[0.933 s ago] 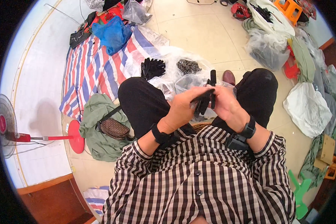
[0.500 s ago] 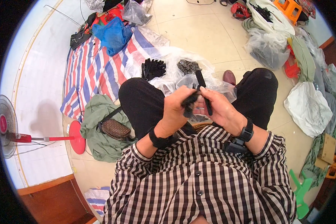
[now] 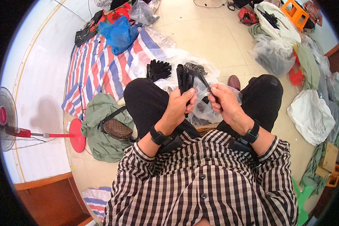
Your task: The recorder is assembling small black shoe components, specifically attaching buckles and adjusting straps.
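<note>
While L fingers (image 3: 188, 95) clasp blk bundle (image 3: 184, 78), R fingers (image 3: 217, 89) pinch strip (image 3: 203, 81).

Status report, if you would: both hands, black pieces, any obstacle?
Left hand gripping several black pieces. Right hand pinching one thin piece. Clear plastic below, between knees; no obstacle seen.

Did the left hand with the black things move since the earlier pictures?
Yes, a bit. Judged against the black pile lying on the see-through plastic, the left hand has gone leftward, closer to that pile.
</note>
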A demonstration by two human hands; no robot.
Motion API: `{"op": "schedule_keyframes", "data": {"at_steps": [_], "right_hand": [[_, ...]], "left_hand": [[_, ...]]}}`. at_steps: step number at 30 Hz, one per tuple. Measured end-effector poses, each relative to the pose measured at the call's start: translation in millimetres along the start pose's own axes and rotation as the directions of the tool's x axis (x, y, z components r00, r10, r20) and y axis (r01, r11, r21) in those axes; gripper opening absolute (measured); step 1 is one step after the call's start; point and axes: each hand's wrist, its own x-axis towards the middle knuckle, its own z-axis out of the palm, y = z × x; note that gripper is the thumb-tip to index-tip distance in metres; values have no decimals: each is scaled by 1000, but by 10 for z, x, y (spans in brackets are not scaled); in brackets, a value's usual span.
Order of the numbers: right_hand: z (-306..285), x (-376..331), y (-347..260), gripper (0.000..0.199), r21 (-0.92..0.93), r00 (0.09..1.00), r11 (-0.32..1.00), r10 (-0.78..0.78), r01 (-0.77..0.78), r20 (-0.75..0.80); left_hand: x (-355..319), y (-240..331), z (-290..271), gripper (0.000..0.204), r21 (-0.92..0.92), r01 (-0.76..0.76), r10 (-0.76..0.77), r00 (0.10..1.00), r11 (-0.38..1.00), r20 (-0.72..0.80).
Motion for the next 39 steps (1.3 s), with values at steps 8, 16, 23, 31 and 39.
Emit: {"op": "schedule_keyframes", "data": {"at_steps": [8, 16, 23, 31, 39], "right_hand": [[177, 188, -9, 9, -39, 987, 989, -139, 142, 75], [404, 458, -151, 12, -291, 981, 938, -159, 186, 115], [370, 1134, -600, 16, -392, 968, 885, -223, 251, 115], [-438, 2205, -53, 11, -673, 995, 737, -103, 70, -9], [-1196, 2960, 950, 19, -988, 964, 153, -265, 26, -16]], "left_hand": [[88, 53, 13, 15, 39, 2, 1, 997, 999, -74], [225, 349, -114, 29, 146, -136, 160, 973, 980, -165], [360, 899, -168, 29, 166, -288, 303, 951, 943, -68], [457, 771, -292, 19, 29, -138, 141, 969, 990, -204], [214, 942, -298, 22, -87, 0, -25, 956, 996, -293]]}}
